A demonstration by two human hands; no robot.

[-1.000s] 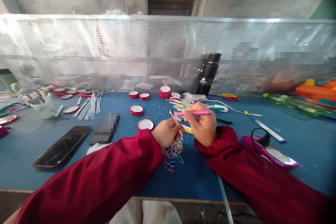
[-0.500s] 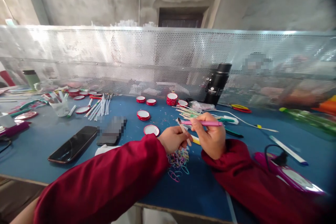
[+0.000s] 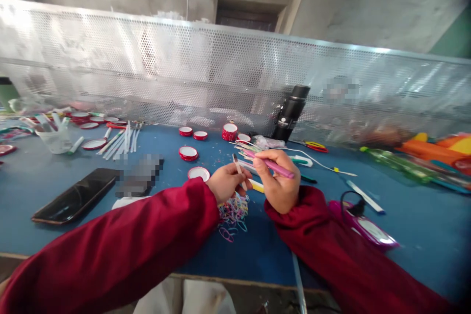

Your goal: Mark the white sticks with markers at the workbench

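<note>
My left hand (image 3: 225,182) is closed in a pinch on a thin pale stick with a dark tip (image 3: 237,164), held upright over the blue table (image 3: 405,216). My right hand (image 3: 278,182) is closed round a pink pen-like stick (image 3: 276,165) that slants down to the right. The two hands are a few centimetres apart. Below them lies a loose heap of coloured rubber bands (image 3: 233,215). Both arms wear dark red sleeves.
Round red-rimmed lids (image 3: 188,152) and a bundle of sticks (image 3: 247,147) lie beyond the hands. A black flask (image 3: 290,112) stands at the perforated metal screen (image 3: 221,73). Two phones (image 3: 75,196) lie left. A magenta device with a black cable (image 3: 362,224) lies right.
The view has shifted and tilted. The pink stick in my right hand has tipped from level to slanting down to the right. Both hands keep their grip.
</note>
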